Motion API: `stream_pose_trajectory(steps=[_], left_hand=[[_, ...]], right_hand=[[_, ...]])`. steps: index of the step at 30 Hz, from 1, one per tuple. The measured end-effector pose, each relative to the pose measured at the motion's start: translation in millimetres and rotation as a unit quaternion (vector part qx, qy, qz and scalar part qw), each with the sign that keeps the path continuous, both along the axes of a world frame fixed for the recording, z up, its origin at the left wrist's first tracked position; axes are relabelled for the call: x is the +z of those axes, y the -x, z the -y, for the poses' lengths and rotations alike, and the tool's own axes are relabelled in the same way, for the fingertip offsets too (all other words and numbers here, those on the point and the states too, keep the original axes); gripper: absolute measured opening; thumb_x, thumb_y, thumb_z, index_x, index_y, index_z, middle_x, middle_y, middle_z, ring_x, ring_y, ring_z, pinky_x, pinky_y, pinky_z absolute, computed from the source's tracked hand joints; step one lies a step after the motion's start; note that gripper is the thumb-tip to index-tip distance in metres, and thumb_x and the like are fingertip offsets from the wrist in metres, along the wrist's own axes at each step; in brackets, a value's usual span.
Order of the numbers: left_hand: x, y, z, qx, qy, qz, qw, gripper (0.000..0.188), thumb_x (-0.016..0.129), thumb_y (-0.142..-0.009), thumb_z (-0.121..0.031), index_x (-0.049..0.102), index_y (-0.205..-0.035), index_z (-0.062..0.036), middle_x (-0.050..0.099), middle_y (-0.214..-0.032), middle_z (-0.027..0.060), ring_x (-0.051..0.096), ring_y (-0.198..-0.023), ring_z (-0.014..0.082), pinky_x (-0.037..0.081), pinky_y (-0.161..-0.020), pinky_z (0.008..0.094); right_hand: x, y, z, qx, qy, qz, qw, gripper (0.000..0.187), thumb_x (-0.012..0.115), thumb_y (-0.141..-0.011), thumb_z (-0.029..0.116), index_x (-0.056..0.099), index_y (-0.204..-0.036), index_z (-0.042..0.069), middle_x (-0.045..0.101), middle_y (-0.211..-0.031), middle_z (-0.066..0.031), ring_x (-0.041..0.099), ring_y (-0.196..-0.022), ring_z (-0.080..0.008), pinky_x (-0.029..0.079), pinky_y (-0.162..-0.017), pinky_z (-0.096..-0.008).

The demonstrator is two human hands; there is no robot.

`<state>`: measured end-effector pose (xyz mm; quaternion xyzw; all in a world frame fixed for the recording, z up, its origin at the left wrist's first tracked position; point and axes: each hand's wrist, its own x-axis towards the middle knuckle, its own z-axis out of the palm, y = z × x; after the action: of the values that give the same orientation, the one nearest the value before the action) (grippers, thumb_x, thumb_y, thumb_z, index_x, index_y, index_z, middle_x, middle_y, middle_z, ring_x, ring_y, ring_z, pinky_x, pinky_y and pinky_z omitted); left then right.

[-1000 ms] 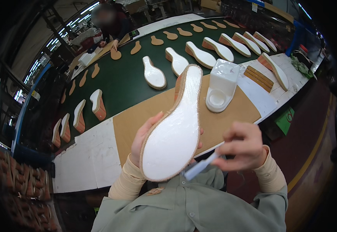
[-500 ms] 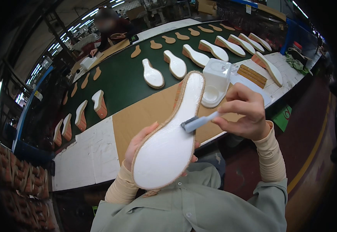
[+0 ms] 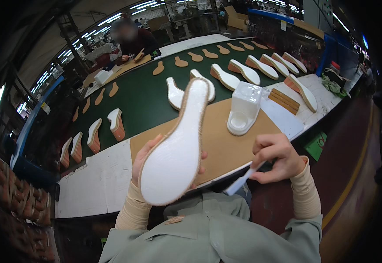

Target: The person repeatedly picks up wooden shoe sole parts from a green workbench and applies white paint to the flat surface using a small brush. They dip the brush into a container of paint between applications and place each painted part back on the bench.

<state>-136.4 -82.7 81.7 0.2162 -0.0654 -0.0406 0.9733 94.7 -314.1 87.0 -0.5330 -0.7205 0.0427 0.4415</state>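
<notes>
My left hand [image 3: 142, 160] grips a shoe sole [image 3: 173, 162] by its edges, with the fingertips showing on the far side. Its upturned face is white and glossy, bordered by a tan braided rim, and the narrow end points away from me. Over to the right, my right hand [image 3: 279, 157] pinches the handle of a pale blue brush [image 3: 240, 183]. The brush points down to the left, apart from the sole, and its bristles are hard to make out. A white glue container [image 3: 246, 97] with a round cup stands on the brown board [image 3: 223, 147] beyond my hands.
Several white-topped wedge soles [image 3: 261, 68] and thin tan insoles [image 3: 195, 57] lie on the green belt [image 3: 142, 94]. Brown strips [image 3: 283, 101] rest right of the container. A co-worker [image 3: 134, 39] sits across at far left. Soles fill a rack [image 3: 20, 188] at lower left.
The brush has come off the sole's white face and swung down to the right with my right hand. My left hand has shifted the sole slightly left and turned it more upright.
</notes>
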Motion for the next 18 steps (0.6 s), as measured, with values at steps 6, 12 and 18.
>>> stream_pose_trajectory(steps=[6, 12, 18], left_hand=[[-46.2, -24.7, -120.0, 0.146, -0.079, 0.033, 0.985, 0.062, 0.026, -0.104, -0.044, 0.03, -0.152, -0.004, 0.042, -0.143, 0.0318, 0.053, -0.123, 0.0472, 0.05, -0.097, 0.06], [-106.2, -68.9, -260.1, 0.251, -0.06, -0.041, 0.965, 0.056, 0.023, -0.105, -0.03, 0.035, -0.149, 0.0022, 0.042, -0.146, 0.0327, 0.047, -0.128, 0.0529, 0.044, -0.107, 0.0558], [-205.7, -116.5, -406.0, 0.326, -0.104, -0.101, 0.934, 0.047, 0.027, -0.104, -0.025, 0.049, -0.136, 0.0029, 0.059, -0.129, 0.0256, 0.06, -0.117, 0.0401, 0.048, -0.103, 0.0487]], right_hand=[[-54.1, -20.7, 21.6, -0.171, -0.025, -0.252, 0.952, 0.019, 0.083, -0.069, 0.009, 0.066, -0.074, 0.002, 0.056, -0.075, -0.0005, 0.047, -0.061, -0.0052, 0.032, -0.05, -0.0218], [-73.6, -45.6, 28.1, -0.29, -0.024, -0.317, 0.902, 0.02, 0.081, -0.073, 0.011, 0.064, -0.073, 0.0, 0.054, -0.073, 0.0, 0.046, -0.065, -0.007, 0.032, -0.058, -0.0229], [-69.9, -62.5, 0.2, -0.342, -0.024, -0.349, 0.872, 0.021, 0.081, -0.072, 0.011, 0.064, -0.074, -0.001, 0.054, -0.075, -0.002, 0.047, -0.067, -0.0079, 0.034, -0.058, -0.023]])
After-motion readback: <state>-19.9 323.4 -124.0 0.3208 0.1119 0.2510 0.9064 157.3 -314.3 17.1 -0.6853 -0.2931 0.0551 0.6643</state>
